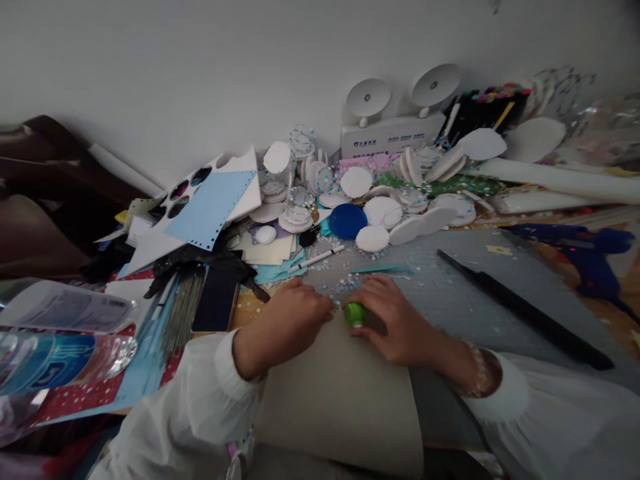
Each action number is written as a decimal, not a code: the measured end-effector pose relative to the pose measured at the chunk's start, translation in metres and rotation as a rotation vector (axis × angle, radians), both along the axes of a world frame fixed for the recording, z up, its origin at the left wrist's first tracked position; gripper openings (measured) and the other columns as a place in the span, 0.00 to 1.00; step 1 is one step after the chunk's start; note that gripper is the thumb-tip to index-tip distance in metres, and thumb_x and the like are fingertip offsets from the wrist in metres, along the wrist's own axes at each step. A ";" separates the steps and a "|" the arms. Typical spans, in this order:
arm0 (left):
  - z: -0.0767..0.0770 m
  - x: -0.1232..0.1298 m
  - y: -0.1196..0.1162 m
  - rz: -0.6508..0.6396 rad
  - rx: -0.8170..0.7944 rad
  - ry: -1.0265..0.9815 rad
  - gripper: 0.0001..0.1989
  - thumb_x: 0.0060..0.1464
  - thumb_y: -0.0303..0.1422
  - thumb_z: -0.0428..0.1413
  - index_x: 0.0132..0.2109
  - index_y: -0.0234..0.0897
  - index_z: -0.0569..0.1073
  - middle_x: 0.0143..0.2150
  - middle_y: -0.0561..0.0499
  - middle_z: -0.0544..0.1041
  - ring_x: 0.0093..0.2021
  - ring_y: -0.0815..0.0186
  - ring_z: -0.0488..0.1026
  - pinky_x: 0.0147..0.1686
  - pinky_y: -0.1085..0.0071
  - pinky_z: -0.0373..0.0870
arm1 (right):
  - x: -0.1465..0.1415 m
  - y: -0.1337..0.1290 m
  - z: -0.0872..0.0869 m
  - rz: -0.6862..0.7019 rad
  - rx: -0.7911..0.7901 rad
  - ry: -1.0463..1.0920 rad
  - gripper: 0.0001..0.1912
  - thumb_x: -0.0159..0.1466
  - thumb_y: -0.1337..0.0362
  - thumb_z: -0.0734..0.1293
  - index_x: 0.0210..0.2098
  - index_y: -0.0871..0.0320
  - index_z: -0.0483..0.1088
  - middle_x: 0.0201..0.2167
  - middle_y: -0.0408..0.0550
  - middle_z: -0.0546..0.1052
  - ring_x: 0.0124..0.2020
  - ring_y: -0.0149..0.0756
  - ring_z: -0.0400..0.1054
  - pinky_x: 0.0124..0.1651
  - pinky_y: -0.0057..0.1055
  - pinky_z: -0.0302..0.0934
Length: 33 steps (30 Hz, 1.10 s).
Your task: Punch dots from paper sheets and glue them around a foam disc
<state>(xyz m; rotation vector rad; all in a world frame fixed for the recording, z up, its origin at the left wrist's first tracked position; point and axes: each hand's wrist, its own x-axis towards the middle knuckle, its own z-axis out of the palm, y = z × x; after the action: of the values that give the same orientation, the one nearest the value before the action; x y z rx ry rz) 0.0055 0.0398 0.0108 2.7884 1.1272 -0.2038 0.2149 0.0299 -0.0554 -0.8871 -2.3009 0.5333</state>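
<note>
A large grey-beige sheet point(340, 407) lies in front of me and hangs past the table's near edge. My right hand point(390, 320) holds a small green round object point(355, 314) between thumb and fingers, just above the sheet's far edge. My left hand point(293, 317) is closed at the sheet's far left corner, its fingertips pressed together; what they grip, if anything, is hidden. Small blue and white bits point(345, 285) are scattered just beyond both hands.
A long black knife-like tool point(530, 310) and a blue glue gun point(585, 250) lie to the right. White foam discs point(380, 212) and a blue lid point(349, 221) are piled at the back. Plastic bottles point(60, 360) and a dark phone point(216, 299) lie left.
</note>
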 end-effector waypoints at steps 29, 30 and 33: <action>-0.003 0.003 0.006 -0.028 0.021 0.029 0.08 0.58 0.34 0.57 0.32 0.35 0.73 0.28 0.48 0.77 0.33 0.59 0.76 0.43 0.61 0.65 | 0.007 0.005 0.000 -0.010 0.043 0.023 0.15 0.59 0.60 0.69 0.42 0.60 0.66 0.38 0.55 0.75 0.44 0.48 0.67 0.56 0.54 0.53; -0.003 0.000 0.007 -0.020 0.013 0.022 0.08 0.58 0.34 0.57 0.32 0.35 0.73 0.28 0.48 0.77 0.33 0.59 0.76 0.43 0.61 0.65 | 0.008 0.005 0.000 -0.010 0.041 0.033 0.15 0.59 0.60 0.69 0.42 0.60 0.67 0.38 0.55 0.75 0.44 0.48 0.68 0.55 0.53 0.54; -0.001 -0.004 0.008 -0.035 0.004 -0.008 0.08 0.58 0.34 0.56 0.33 0.35 0.73 0.28 0.48 0.77 0.34 0.59 0.76 0.43 0.61 0.65 | 0.008 0.006 0.000 0.011 0.029 0.025 0.14 0.58 0.60 0.69 0.41 0.60 0.67 0.36 0.54 0.74 0.42 0.47 0.67 0.56 0.53 0.54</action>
<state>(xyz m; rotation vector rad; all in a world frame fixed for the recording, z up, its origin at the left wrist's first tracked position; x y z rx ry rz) 0.0017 0.0479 0.0096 2.8113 1.0787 -0.1946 0.2225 0.0358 -0.0550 -0.8499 -2.2862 0.5114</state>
